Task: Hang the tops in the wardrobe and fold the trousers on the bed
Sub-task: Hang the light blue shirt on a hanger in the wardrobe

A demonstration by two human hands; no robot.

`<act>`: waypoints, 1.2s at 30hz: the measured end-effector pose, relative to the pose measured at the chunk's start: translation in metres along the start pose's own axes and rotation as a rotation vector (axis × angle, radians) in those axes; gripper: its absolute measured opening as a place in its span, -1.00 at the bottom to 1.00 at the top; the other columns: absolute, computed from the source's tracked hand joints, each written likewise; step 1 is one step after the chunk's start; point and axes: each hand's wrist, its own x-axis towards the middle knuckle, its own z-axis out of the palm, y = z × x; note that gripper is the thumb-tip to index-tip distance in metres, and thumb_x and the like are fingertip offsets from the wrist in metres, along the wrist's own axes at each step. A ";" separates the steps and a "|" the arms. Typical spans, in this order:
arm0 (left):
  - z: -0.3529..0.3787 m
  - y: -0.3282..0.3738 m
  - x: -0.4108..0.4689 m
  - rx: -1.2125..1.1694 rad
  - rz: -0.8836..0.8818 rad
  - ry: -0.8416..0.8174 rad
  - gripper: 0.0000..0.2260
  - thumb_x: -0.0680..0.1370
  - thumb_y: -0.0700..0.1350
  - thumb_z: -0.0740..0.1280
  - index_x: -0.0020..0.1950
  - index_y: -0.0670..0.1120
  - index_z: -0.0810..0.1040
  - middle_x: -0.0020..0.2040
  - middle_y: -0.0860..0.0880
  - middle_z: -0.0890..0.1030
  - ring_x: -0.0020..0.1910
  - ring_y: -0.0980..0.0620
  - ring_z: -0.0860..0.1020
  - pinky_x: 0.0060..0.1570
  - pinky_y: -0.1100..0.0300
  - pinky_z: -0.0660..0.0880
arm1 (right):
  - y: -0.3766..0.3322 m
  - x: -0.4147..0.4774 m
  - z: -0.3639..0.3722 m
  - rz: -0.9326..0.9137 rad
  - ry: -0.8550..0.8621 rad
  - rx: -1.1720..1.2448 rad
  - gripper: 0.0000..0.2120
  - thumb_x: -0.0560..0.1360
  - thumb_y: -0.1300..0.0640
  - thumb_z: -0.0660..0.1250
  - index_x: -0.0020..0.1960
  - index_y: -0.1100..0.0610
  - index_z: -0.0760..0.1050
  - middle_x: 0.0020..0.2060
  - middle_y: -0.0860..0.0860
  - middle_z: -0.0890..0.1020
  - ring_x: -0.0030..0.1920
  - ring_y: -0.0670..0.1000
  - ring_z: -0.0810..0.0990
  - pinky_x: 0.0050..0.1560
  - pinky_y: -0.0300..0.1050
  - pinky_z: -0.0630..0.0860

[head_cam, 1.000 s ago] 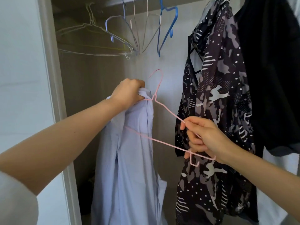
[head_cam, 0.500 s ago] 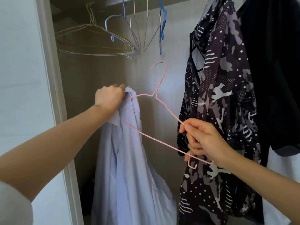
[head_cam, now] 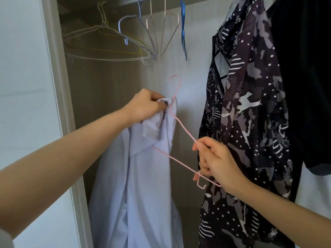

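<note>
A pale blue shirt (head_cam: 141, 185) hangs down inside the open wardrobe, bunched at its collar in my left hand (head_cam: 146, 105). A thin pink wire hanger (head_cam: 180, 127) is tilted, its hook up beside the collar and its left end inside the shirt. My right hand (head_cam: 214, 163) pinches the hanger's right arm and bottom wire. The shirt's lower part runs out of view.
Several empty wire hangers (head_cam: 111, 45) and a blue hanger (head_cam: 183, 31) hang on the rail above. A dark patterned top (head_cam: 250, 122) and a black garment (head_cam: 304, 77) hang at right. The white wardrobe frame (head_cam: 53, 77) stands at left.
My left hand has shifted right with the shirt collar, up against the hanger's neck. The hanger's left end has gone further into the shirt. My right hand has hardly moved.
</note>
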 end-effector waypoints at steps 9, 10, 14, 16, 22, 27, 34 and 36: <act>-0.013 -0.007 0.002 0.305 0.051 -0.125 -0.25 0.37 0.26 0.46 0.49 0.05 0.35 0.47 -0.03 0.32 0.46 -0.11 0.24 0.48 -0.01 0.15 | 0.000 0.000 -0.007 -0.103 0.108 0.097 -0.82 0.65 0.20 0.11 -0.04 0.23 0.44 -0.53 -0.04 0.19 -0.58 -0.06 0.16 -0.36 0.09 0.61; -0.010 -0.007 0.001 0.315 0.075 -0.153 -0.22 0.37 0.14 0.52 0.51 0.03 0.30 0.49 -0.04 0.28 0.47 -0.09 0.23 0.47 0.05 0.15 | -0.001 0.000 -0.007 -0.106 0.116 0.100 -0.82 0.65 0.20 0.11 -0.04 0.24 0.44 -0.53 -0.03 0.19 -0.57 -0.05 0.16 -0.36 0.09 0.61; -0.009 -0.009 0.005 0.434 0.142 -0.022 -0.47 0.45 -0.29 0.41 0.41 -0.06 0.48 0.43 -0.16 0.43 0.49 -0.09 0.28 0.31 0.21 0.22 | 0.001 0.000 -0.007 -0.091 0.131 0.076 -0.82 0.65 0.20 0.12 -0.03 0.24 0.45 -0.54 -0.02 0.20 -0.57 -0.04 0.16 -0.37 0.06 0.61; -0.016 -0.010 0.009 0.433 0.068 0.125 -0.68 0.45 -0.29 0.39 0.20 -0.13 0.65 0.20 -0.22 0.61 0.34 -0.16 0.47 0.11 0.19 0.34 | 0.003 -0.001 -0.008 -0.075 0.132 0.044 -0.81 0.65 0.19 0.12 -0.03 0.22 0.47 -0.56 -0.04 0.22 -0.58 -0.06 0.18 -0.37 0.06 0.60; -0.034 -0.017 0.022 0.094 -0.164 0.410 -0.81 0.44 -0.38 0.30 -0.03 -0.25 0.66 -0.06 -0.31 0.65 -0.02 -0.23 0.64 -0.02 -0.08 0.61 | 0.011 -0.002 -0.006 -0.052 0.111 -0.041 -0.83 0.64 0.19 0.14 -0.03 0.20 0.48 -0.59 -0.05 0.25 -0.62 -0.08 0.24 -0.37 0.24 0.60; -0.022 -0.031 0.036 -0.090 -0.419 0.355 -0.73 0.62 -0.14 0.17 0.22 -0.28 0.46 0.22 -0.37 0.53 0.18 -0.36 0.54 0.10 -0.27 0.54 | 0.016 -0.003 -0.004 -0.067 0.103 -0.082 -0.82 0.65 0.16 0.15 -0.07 0.11 0.49 -0.60 -0.08 0.27 -0.65 -0.12 0.32 -0.38 0.35 0.55; -0.021 -0.046 0.028 0.276 -0.174 0.011 -0.60 0.44 0.17 0.20 -0.04 -0.15 0.53 -0.03 -0.15 0.58 0.05 -0.27 0.55 -0.06 0.05 0.46 | 0.021 -0.003 -0.017 -0.057 0.156 -0.173 -0.83 0.63 0.18 0.18 -0.09 0.12 0.50 -0.54 0.01 0.26 -0.63 -0.09 0.31 -0.42 0.26 0.58; -0.020 -0.051 0.026 0.530 -0.142 -0.142 -0.64 0.43 0.15 0.41 -0.01 -0.13 0.53 -0.02 -0.12 0.60 0.00 -0.17 0.56 -0.05 0.09 0.47 | 0.025 -0.003 -0.019 -0.045 0.168 -0.193 -0.84 0.62 0.19 0.18 -0.08 0.14 0.50 -0.53 0.04 0.25 -0.60 -0.06 0.27 -0.42 0.19 0.60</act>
